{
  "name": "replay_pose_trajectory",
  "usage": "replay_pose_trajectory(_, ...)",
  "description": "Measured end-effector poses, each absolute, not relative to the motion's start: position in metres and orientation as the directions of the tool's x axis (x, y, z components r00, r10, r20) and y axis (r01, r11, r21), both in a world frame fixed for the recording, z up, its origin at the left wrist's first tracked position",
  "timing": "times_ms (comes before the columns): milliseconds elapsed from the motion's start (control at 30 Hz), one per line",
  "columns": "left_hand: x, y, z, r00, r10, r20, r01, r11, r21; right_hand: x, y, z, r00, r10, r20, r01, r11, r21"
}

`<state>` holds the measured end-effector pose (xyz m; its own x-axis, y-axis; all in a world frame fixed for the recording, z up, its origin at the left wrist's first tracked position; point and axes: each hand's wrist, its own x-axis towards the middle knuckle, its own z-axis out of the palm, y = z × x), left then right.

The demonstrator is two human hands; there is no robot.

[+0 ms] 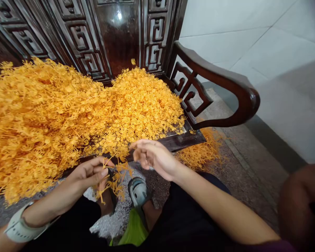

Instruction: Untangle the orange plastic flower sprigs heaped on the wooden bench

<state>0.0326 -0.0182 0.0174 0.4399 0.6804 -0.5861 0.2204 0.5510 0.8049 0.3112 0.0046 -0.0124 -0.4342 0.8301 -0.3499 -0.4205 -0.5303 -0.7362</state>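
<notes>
A big heap of orange plastic sprigs (55,115) covers the seat of a dark carved wooden bench (183,138). My left hand (90,172) is closed in a pinch on a small orange plastic sprig (114,178) that dangles below the bench's front edge. My right hand (153,155) hovers just right of it, fingers curled and partly apart, with nothing visible in them. A small orange piece (133,61) is in the air near the bench back.
The bench's curved armrest (225,87) rises at the right. More orange sprigs (202,150) lie on the speckled floor beside the bench. My knees and a grey sandal (139,190) are below the hands. A white wall (265,42) stands at the right.
</notes>
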Motion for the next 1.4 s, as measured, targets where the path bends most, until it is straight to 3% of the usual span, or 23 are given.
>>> replay_pose_trajectory(100,0.043,-0.018,0.024,0.393,0.753,-0.527,0.066,0.549,0.833,0.297,-0.015,-0.013,-0.498,0.843,-0.203,-0.262,-0.370,-0.891)
replay_pose_trajectory(233,0.059,-0.016,0.035,0.350,0.807,-0.475,-0.101,0.537,0.838,0.294,-0.024,-0.013,-0.484,0.860,-0.160,-0.124,-0.248,-0.961)
replay_pose_trajectory(333,0.066,-0.015,0.037,0.351,0.813,-0.464,-0.129,0.533,0.836,0.291,-0.026,-0.014,-0.525,0.838,-0.147,-0.102,-0.234,-0.967)
replay_pose_trajectory(533,0.072,-0.017,0.030,0.315,0.862,-0.398,-0.086,0.443,0.892,0.279,-0.031,-0.008,-0.515,0.855,-0.060,-0.309,-0.251,-0.917)
replay_pose_trajectory(767,0.072,-0.020,0.031,0.315,0.824,-0.470,-0.203,0.542,0.815,0.270,-0.037,-0.021,-0.417,0.903,-0.105,-0.167,-0.189,-0.968)
replay_pose_trajectory(900,0.069,-0.020,0.026,0.324,0.808,-0.491,-0.217,0.569,0.793,0.276,-0.032,-0.023,-0.461,0.879,-0.123,-0.115,-0.197,-0.974)
replay_pose_trajectory(1000,0.062,-0.018,0.020,0.286,0.810,-0.512,-0.173,0.570,0.803,0.282,-0.028,-0.020,-0.531,0.847,-0.031,-0.025,-0.052,-0.998)
replay_pose_trajectory(1133,0.055,-0.021,0.019,0.318,0.737,-0.597,-0.072,0.646,0.760,0.287,-0.025,-0.016,-0.739,0.667,0.092,0.034,0.174,-0.984)
replay_pose_trajectory(1267,0.061,-0.046,0.015,0.426,0.576,-0.698,0.012,0.768,0.640,0.287,-0.019,-0.014,-0.952,0.305,-0.003,0.047,0.138,-0.989)
replay_pose_trajectory(1400,0.066,-0.071,0.007,0.514,0.459,-0.725,0.101,0.807,0.582,0.280,-0.011,-0.012,-0.999,-0.039,-0.021,0.017,0.098,-0.995)
